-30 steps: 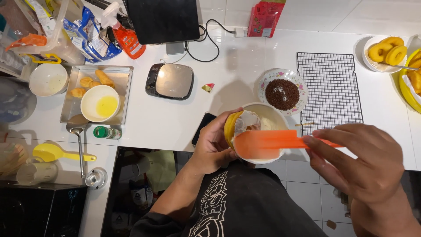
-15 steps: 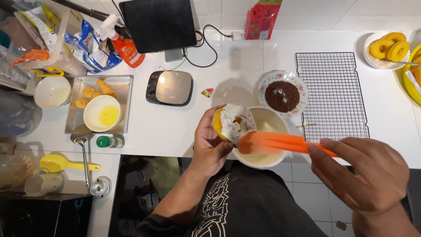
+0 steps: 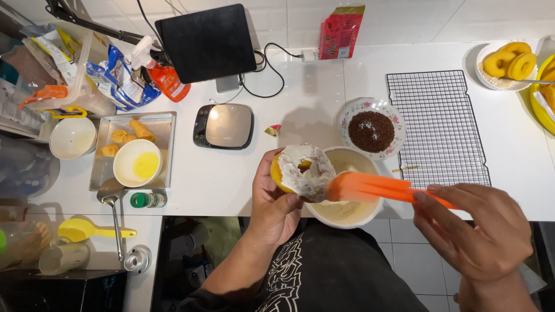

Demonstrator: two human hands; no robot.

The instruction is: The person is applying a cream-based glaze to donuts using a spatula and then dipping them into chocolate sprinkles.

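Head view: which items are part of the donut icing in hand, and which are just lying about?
In use:
- left hand holding the donut
- right hand holding the orange spatula
- white icing bowl
- likely next: sprinkle bowl, cooling rack, plain donuts

Lying about:
- kitchen scale
- tablet
- spray bottle
- metal tray
- yellow spatula

The orange spatula [image 3: 376,188] hides part of the white bowl [image 3: 347,216] under it. Its handle end is lost inside the right hand [image 3: 474,231]. The left hand [image 3: 277,202] covers the near side of the doughnut [image 3: 300,171]. At the far right, the yellow dish [image 3: 543,92] is cut off by the edge. On the left, the bags [image 3: 110,75] are too jumbled to tell apart.
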